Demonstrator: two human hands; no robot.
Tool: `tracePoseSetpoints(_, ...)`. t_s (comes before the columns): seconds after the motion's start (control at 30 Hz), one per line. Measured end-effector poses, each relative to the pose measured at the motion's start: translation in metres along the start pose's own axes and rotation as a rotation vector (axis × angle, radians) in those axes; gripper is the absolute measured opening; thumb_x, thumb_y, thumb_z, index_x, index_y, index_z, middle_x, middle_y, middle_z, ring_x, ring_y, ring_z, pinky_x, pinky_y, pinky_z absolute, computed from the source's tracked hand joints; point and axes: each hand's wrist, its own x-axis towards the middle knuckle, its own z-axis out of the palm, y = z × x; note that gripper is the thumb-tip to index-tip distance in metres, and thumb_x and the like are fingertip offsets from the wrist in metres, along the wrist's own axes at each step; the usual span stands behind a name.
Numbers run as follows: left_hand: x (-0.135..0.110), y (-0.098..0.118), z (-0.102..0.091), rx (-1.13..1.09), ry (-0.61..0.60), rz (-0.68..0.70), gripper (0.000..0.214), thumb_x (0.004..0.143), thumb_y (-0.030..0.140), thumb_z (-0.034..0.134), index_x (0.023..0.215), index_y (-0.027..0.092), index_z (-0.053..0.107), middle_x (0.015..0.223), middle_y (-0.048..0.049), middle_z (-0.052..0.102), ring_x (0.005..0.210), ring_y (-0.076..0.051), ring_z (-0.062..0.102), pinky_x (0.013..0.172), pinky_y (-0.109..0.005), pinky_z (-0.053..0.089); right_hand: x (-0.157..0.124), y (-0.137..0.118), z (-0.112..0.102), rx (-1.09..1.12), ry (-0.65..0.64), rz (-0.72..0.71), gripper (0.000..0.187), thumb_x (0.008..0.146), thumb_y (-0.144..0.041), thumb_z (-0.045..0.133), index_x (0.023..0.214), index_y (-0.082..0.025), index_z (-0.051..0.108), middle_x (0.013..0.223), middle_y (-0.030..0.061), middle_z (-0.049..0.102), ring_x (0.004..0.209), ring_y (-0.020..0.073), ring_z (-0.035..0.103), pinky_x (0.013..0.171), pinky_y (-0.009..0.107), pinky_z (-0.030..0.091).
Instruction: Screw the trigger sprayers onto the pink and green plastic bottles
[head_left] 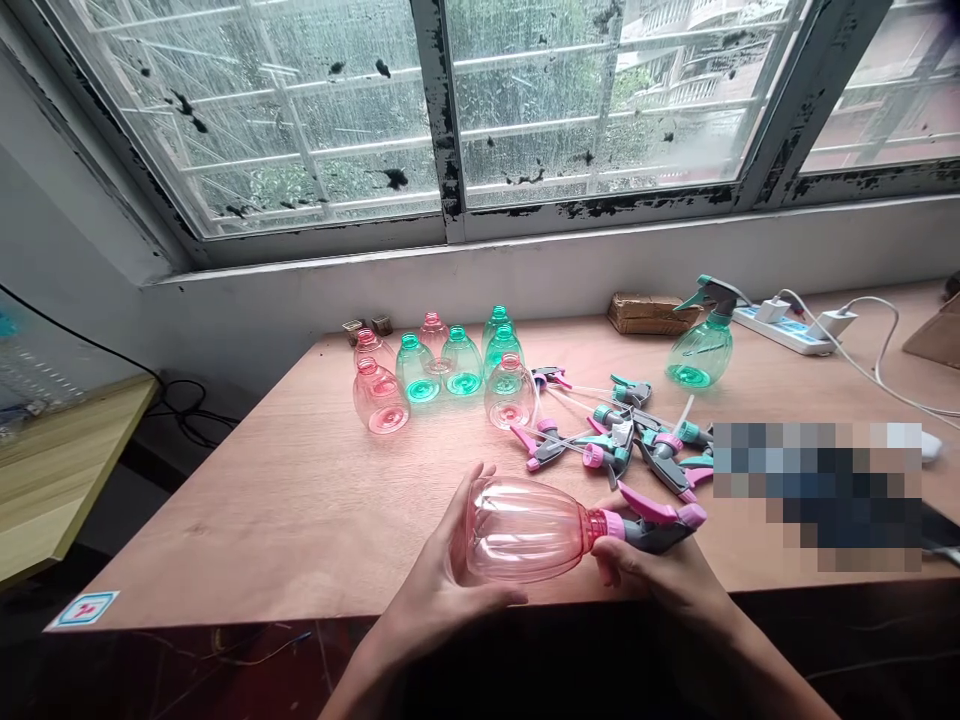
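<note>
A clear pink spray bottle (529,530) lies sideways in the air just above the table's front edge, its trigger head (660,520) seated on the neck and pointing right. My left hand (450,575) wraps around the bottle's base end. At the neck, my right hand (652,572) has its thumb and fingers on the pink collar (614,526); some of its fingers are hidden behind the head. Behind the held bottle lies a pile of loose trigger heads (615,440) in grey, pink and green. Several headless pink and green bottles (461,365) stand upright at the back.
At the back right stands a green spray bottle (703,350) with its head on. A brown wrapped block (651,314) lies by the wall, and a white power strip (787,328) with cables sits farther right. A blurred patch (817,500) covers the right side. A marker sticker (86,609) is at the front left corner.
</note>
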Motion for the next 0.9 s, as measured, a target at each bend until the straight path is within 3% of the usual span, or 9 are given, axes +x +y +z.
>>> tracePoseSetpoints(0.17,-0.0007,0.001,0.0017,0.01,-0.023,0.005,0.108,0.077,0.016,0.08,0.154,0.04,0.009,0.163,-0.0064,0.025,0.149,-0.028,0.026,0.123,-0.05,0.015,0.0015,0.0016,-0.0019,-0.013,0.009,-0.01,0.032,0.081,-0.042,0.077,0.096,-0.017,0.066,0.056,-0.0007,0.065,0.052,0.0147,0.053,0.051,0.028,0.039)
tracePoseSetpoints(0.27,-0.002,0.0021,0.0015,-0.001,-0.016,-0.027,0.113,0.072,0.018,0.085,0.154,0.039,0.01,0.163,-0.0056,0.023,0.149,-0.029,0.023,0.124,-0.049,0.015,0.0014,0.0022,-0.0026,-0.014,-0.008,-0.017,0.031,0.082,-0.042,0.075,0.096,-0.017,0.064,0.057,-0.0007,0.065,0.054,0.0161,0.056,0.055,0.029,0.041)
tracePoseSetpoints(0.37,-0.0022,0.0018,0.0008,-0.049,0.004,-0.045,0.113,0.068,0.027,0.088,0.154,0.039,0.015,0.162,-0.0045,0.025,0.148,-0.032,0.024,0.122,-0.048,0.022,0.0003,0.0007,-0.0019,-0.025,-0.008,0.009,0.031,0.081,-0.043,0.076,0.093,-0.017,0.064,0.056,-0.0006,0.065,0.052,0.0154,0.055,0.052,0.028,0.041)
tracePoseSetpoints(0.57,0.0006,0.0005,0.0017,-0.109,0.067,-0.044,0.102,0.073,0.048,0.081,0.154,0.032,0.021,0.155,-0.0115,0.037,0.13,-0.036,0.047,0.11,-0.05,0.04,-0.0003,-0.0033,0.0011,-0.07,0.005,0.032,0.033,0.076,-0.041,0.08,0.094,-0.019,0.064,0.06,-0.0003,0.07,0.053,0.0156,0.057,0.052,0.026,0.043)
tracePoseSetpoints(0.7,0.0003,0.0006,0.002,-0.048,0.036,-0.003,0.098,0.075,0.037,0.082,0.153,0.035,0.023,0.159,-0.009,0.031,0.142,-0.036,0.034,0.117,-0.05,0.029,0.0013,-0.0018,-0.0004,-0.041,-0.005,0.0,0.03,0.079,-0.043,0.077,0.09,-0.017,0.065,0.059,0.0007,0.069,0.051,0.015,0.056,0.049,0.026,0.042)
tracePoseSetpoints(0.9,-0.0019,-0.0022,0.0004,0.06,-0.004,0.047,0.101,0.081,0.021,0.077,0.154,0.043,0.01,0.163,-0.0053,0.024,0.15,-0.03,0.022,0.123,-0.053,0.013,0.0009,0.0013,-0.0025,0.032,-0.027,0.007,0.031,0.082,-0.045,0.075,0.089,-0.016,0.067,0.056,0.0011,0.066,0.052,0.0147,0.055,0.051,0.026,0.04)
